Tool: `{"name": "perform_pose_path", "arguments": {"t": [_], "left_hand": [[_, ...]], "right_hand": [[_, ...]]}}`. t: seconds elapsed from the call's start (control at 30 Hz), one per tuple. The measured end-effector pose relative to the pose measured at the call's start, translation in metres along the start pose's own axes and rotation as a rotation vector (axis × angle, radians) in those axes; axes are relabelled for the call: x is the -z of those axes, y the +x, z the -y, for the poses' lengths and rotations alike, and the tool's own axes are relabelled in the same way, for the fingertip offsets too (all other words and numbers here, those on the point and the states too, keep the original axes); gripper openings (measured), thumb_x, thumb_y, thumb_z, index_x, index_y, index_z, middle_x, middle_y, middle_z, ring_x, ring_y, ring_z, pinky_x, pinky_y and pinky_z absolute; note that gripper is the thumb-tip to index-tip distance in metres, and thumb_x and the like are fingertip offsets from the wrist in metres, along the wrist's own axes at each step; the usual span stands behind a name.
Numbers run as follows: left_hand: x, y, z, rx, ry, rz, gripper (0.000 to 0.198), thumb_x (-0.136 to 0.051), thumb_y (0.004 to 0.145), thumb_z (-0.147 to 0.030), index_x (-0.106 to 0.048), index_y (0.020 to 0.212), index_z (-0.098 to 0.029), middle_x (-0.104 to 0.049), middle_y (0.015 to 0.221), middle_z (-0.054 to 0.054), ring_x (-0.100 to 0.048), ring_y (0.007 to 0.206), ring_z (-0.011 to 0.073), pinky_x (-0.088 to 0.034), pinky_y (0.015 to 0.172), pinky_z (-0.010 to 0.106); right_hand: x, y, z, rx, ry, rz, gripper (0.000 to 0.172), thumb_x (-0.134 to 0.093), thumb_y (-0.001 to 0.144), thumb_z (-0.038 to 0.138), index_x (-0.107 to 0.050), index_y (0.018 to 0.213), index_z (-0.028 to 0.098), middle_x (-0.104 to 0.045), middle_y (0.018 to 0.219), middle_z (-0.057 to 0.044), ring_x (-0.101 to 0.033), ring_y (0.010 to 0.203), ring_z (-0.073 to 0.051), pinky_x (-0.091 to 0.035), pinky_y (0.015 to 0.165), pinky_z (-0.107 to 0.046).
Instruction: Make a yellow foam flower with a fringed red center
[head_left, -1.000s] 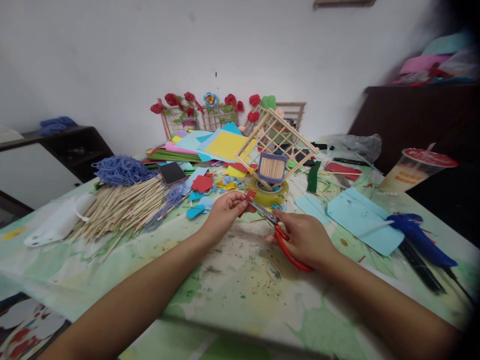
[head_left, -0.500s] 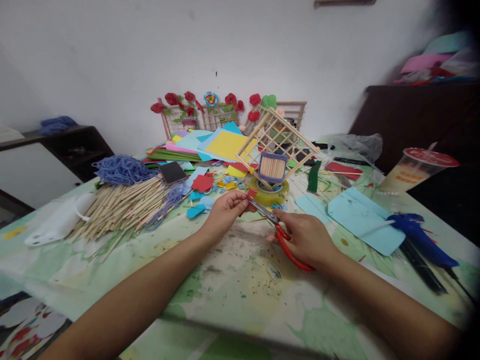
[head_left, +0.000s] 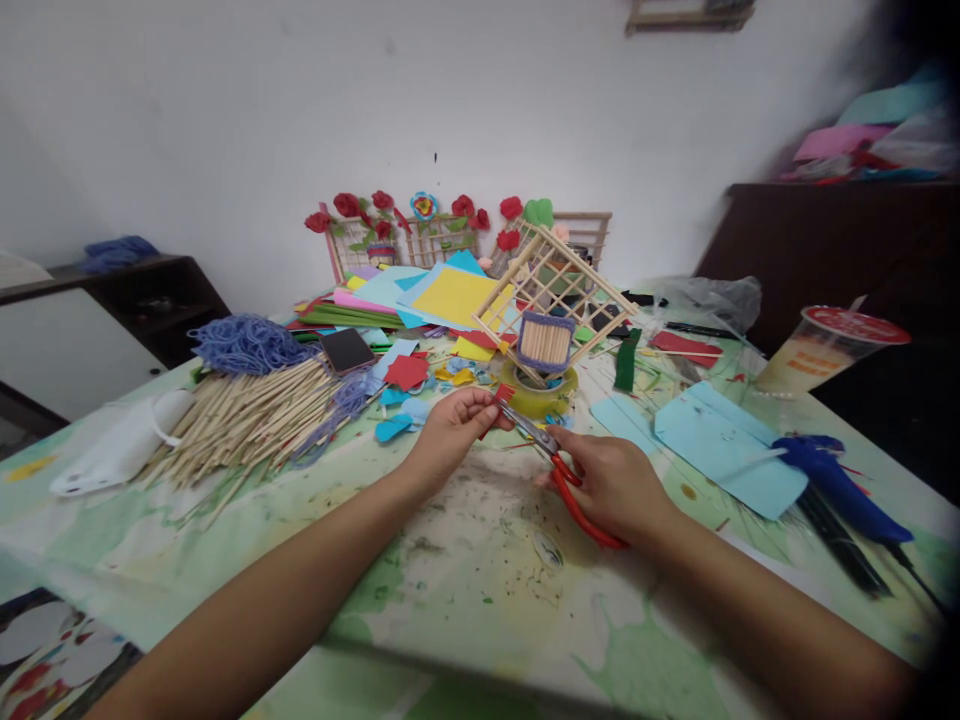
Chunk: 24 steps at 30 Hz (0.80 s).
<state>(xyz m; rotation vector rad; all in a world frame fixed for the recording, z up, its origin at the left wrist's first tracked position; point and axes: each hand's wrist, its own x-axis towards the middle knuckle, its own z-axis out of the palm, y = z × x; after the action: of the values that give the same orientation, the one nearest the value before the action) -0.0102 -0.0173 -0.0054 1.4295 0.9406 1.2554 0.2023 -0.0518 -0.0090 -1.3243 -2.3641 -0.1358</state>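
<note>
My left hand (head_left: 450, 432) pinches a small red paper piece (head_left: 502, 394) above the table, fingers closed on it. My right hand (head_left: 611, 480) grips red-handled scissors (head_left: 559, 468), whose metal blades point up-left and meet the red piece. Both hands hover over the green-and-white patterned tablecloth (head_left: 480, 570), near its middle. Just behind the hands sits a yellow tape roll (head_left: 541, 392) with a small blue-edged bundle of sticks (head_left: 545, 339) on top.
A pile of bamboo sticks (head_left: 247, 415) and blue yarn (head_left: 240, 343) lie at left. Coloured paper sheets (head_left: 442, 292), a wooden lattice (head_left: 551, 285) and red paper roses (head_left: 375, 210) stand behind. Light blue paper (head_left: 720, 445), a blue glue gun (head_left: 840, 475) and a sealed drink cup (head_left: 832, 350) are at right.
The view has shifted slightly downward. Both hands hold nearly the same pose, with the scissors still at the red piece.
</note>
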Motion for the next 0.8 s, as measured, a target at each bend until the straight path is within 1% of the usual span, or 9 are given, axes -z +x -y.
{"name": "perform_pose_path", "arguments": {"t": [0.2, 0.37, 0.6, 0.7, 0.8], "left_hand": [[-0.0001, -0.0001, 0.0, 0.002, -0.016, 0.016, 0.018, -0.062, 0.078, -0.033, -0.059, 0.082, -0.016, -0.068, 0.071, 0.003, -0.059, 0.066, 0.0127, -0.038, 0.062, 0.024], [0.0005, -0.0004, 0.001, -0.006, -0.027, 0.007, 0.019, -0.062, 0.079, -0.035, -0.06, 0.085, -0.016, -0.069, 0.072, 0.003, -0.06, 0.067, 0.0133, -0.039, 0.063, 0.025], [0.0007, 0.0001, 0.0044, -0.008, -0.015, -0.019, 0.022, -0.064, 0.077, -0.036, -0.06, 0.084, -0.016, -0.069, 0.071, 0.003, -0.058, 0.063, 0.0122, -0.037, 0.058, 0.023], [0.0009, 0.0005, 0.0056, -0.014, -0.032, -0.008, 0.02, -0.064, 0.077, -0.035, -0.06, 0.084, -0.016, -0.069, 0.072, 0.003, -0.059, 0.065, 0.0126, -0.039, 0.06, 0.023], [0.0011, 0.0007, 0.0056, -0.014, -0.046, 0.015, 0.019, -0.064, 0.077, -0.033, -0.06, 0.085, -0.016, -0.068, 0.073, 0.002, -0.06, 0.067, 0.013, -0.041, 0.063, 0.024]], "right_hand": [[0.0, 0.0013, 0.0004, -0.026, 0.007, 0.028, 0.05, -0.05, 0.082, 0.05, -0.059, 0.119, 0.017, -0.07, 0.073, -0.006, -0.064, 0.065, -0.02, -0.036, 0.056, -0.026], [0.0007, 0.003, -0.0002, -0.032, 0.002, 0.052, 0.051, -0.05, 0.081, 0.047, -0.058, 0.12, 0.015, -0.07, 0.08, -0.008, -0.064, 0.07, -0.022, -0.037, 0.059, -0.027], [0.0023, 0.0025, 0.0016, -0.04, 0.011, 0.084, 0.052, -0.05, 0.08, 0.047, -0.056, 0.122, 0.016, -0.07, 0.085, -0.009, -0.064, 0.074, -0.024, -0.039, 0.061, -0.029], [0.0029, 0.0029, 0.0019, -0.032, 0.028, 0.088, 0.053, -0.05, 0.081, 0.047, -0.055, 0.123, 0.015, -0.071, 0.086, -0.009, -0.065, 0.077, -0.024, -0.04, 0.063, -0.029], [0.0026, 0.0029, 0.0011, -0.024, 0.036, 0.085, 0.053, -0.051, 0.081, 0.046, -0.056, 0.123, 0.015, -0.071, 0.083, -0.008, -0.064, 0.074, -0.022, -0.04, 0.062, -0.028]]}}
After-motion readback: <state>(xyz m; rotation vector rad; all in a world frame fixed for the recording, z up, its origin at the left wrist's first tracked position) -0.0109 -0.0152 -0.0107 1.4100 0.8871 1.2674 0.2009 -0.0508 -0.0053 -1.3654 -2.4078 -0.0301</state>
